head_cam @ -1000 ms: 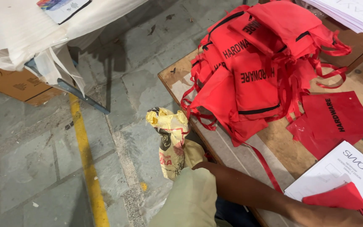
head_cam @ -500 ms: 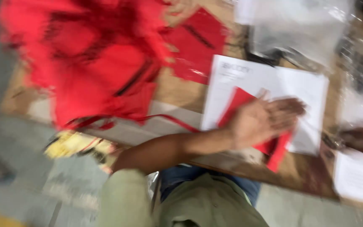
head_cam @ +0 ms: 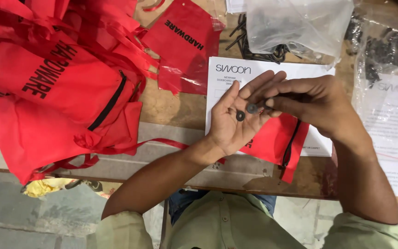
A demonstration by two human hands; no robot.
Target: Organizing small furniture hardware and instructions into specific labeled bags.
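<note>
Both hands have come together over the worktop point(head_cam: 176, 110) since half a second ago, when only the left lay flat on the red pouch point(head_cam: 279, 138) and the view was blurred. Going left to right: a heap of red bags point(head_cam: 56, 87) fills the 9 to 11 o'clock area, with one flat bag point(head_cam: 185, 44) at 12 o'clock. Just right of centre the left hand point(head_cam: 236, 115) is palm up, fingers apart and slightly cupped, with a small dark washer point(head_cam: 240, 115) lying loose on the palm. A second washer point(head_cam: 252, 108) sits at the tips of the right hand point(head_cam: 307, 103), whose fingers are pinched together on it and on what looks like more small dark parts; how many, I cannot tell. Under the hands lie a white sheet point(head_cam: 236, 69) and the pouch, and clear bags of dark screws point(head_cam: 295, 25) sit at 1 to 2 o'clock. The loose washer looks likely to roll off if the palm tilts, and with the hands near the worktop edge at 6 o'clock it could drop to the floor point(head_cam: 47, 216). A slack pinch could also spill the right hand's parts.
</note>
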